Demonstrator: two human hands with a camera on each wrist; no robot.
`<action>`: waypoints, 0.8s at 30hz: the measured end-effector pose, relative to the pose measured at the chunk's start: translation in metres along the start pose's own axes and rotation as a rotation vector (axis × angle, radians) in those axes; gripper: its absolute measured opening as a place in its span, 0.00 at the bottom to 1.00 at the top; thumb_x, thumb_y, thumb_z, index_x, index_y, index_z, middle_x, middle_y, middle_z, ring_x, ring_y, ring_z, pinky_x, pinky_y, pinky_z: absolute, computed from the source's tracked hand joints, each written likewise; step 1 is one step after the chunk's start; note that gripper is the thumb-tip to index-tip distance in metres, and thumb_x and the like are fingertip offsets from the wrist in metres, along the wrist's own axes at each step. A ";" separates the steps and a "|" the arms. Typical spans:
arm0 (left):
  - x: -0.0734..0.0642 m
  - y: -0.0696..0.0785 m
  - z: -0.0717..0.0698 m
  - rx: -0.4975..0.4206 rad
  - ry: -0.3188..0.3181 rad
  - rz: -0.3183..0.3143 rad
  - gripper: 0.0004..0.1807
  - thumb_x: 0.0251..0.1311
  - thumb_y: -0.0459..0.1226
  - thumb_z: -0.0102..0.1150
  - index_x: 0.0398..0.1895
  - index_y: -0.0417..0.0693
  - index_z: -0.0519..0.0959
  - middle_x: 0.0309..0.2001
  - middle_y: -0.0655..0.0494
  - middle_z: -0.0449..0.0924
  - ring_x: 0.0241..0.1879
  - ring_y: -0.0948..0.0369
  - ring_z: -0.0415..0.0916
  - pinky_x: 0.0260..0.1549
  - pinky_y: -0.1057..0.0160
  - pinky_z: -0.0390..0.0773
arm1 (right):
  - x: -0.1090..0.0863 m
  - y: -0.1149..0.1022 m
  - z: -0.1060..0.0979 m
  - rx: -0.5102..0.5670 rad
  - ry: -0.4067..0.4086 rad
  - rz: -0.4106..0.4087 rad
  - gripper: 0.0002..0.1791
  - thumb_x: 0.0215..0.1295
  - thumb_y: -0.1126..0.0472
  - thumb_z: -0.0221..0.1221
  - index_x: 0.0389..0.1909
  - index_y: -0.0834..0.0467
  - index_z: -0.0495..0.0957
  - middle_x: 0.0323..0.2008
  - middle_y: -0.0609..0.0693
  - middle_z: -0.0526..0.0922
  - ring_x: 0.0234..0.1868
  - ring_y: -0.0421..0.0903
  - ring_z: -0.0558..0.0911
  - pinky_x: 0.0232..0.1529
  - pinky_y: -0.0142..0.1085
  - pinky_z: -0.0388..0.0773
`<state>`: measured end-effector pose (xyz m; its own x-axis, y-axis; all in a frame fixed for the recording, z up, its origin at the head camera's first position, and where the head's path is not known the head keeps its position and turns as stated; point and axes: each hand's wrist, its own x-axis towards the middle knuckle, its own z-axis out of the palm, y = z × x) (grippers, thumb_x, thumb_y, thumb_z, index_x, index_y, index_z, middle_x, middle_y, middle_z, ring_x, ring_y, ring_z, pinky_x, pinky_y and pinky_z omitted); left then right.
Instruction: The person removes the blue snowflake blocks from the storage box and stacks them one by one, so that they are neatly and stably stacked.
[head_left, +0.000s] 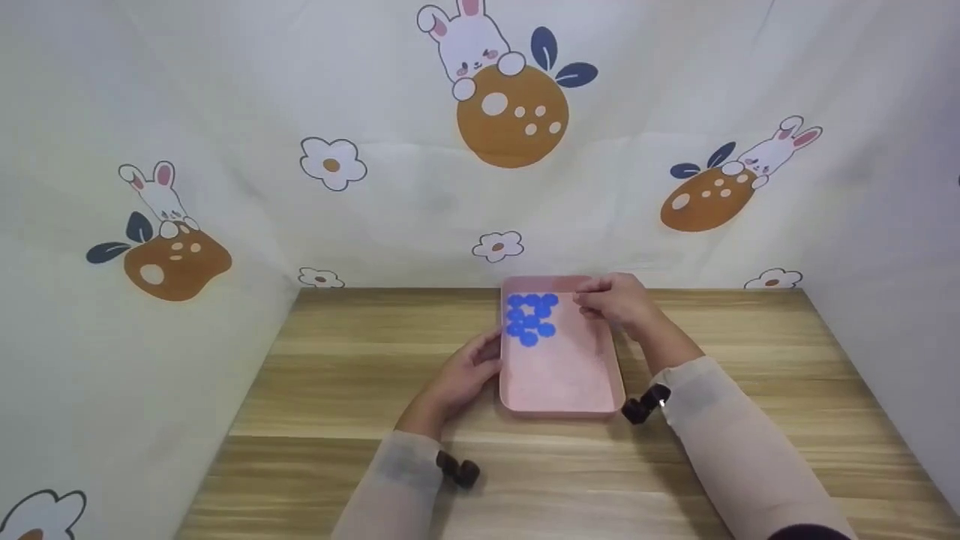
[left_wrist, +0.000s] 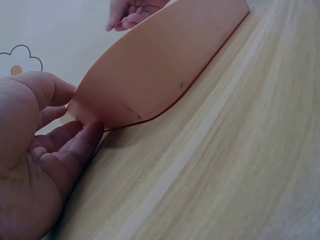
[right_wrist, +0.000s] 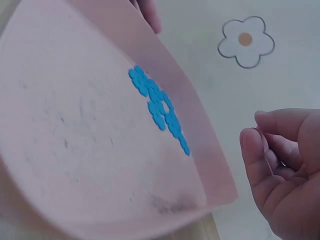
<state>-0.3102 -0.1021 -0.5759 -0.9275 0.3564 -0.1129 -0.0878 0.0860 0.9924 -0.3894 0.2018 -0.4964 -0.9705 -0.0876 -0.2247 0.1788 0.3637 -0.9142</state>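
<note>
A pink rectangular tray [head_left: 566, 382] lies on the wooden table in the head view. Several small, flat blue pieces with scalloped edges [head_left: 531, 321] are clustered at its far left; in the right wrist view these blue pieces [right_wrist: 159, 105] lie close to the tray wall. My left hand [head_left: 466, 375] rests against the outside of the tray's left wall, and in the left wrist view its fingertips [left_wrist: 94, 131] touch the wall low down. Over the tray's far right corner is my right hand [head_left: 615, 300], thumb and forefinger brought together, with nothing visible between them.
A pale cloth printed with rabbits, oranges and flowers [head_left: 499, 246] hangs behind the table and along both sides. Wood-grain tabletop [head_left: 360, 360] surrounds the tray. Small black devices [head_left: 459, 471] are strapped at both wrists over light sleeves.
</note>
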 end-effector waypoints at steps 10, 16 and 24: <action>0.001 -0.002 -0.001 -0.066 -0.021 0.023 0.35 0.78 0.29 0.53 0.85 0.46 0.59 0.81 0.40 0.65 0.83 0.46 0.61 0.80 0.47 0.70 | 0.013 -0.012 0.029 -0.093 -0.044 -0.016 0.18 0.70 0.59 0.70 0.58 0.61 0.87 0.49 0.54 0.90 0.40 0.42 0.90 0.56 0.44 0.92; 0.002 -0.002 0.000 -0.034 -0.014 0.023 0.35 0.78 0.31 0.53 0.85 0.48 0.60 0.80 0.41 0.67 0.82 0.46 0.64 0.79 0.48 0.71 | 0.022 -0.012 0.034 -0.114 -0.056 -0.005 0.16 0.70 0.58 0.69 0.56 0.59 0.88 0.51 0.56 0.90 0.43 0.44 0.89 0.49 0.36 0.91; 0.000 0.000 0.001 -0.038 -0.007 -0.001 0.35 0.78 0.31 0.53 0.85 0.50 0.60 0.80 0.43 0.68 0.81 0.47 0.65 0.79 0.47 0.71 | 0.037 0.000 0.035 -0.144 -0.101 -0.027 0.16 0.70 0.59 0.69 0.56 0.56 0.88 0.57 0.56 0.88 0.52 0.50 0.87 0.60 0.42 0.88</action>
<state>-0.3100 -0.1012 -0.5756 -0.9248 0.3631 -0.1139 -0.1024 0.0509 0.9934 -0.4192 0.1658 -0.5162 -0.9521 -0.1888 -0.2404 0.1212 0.4888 -0.8639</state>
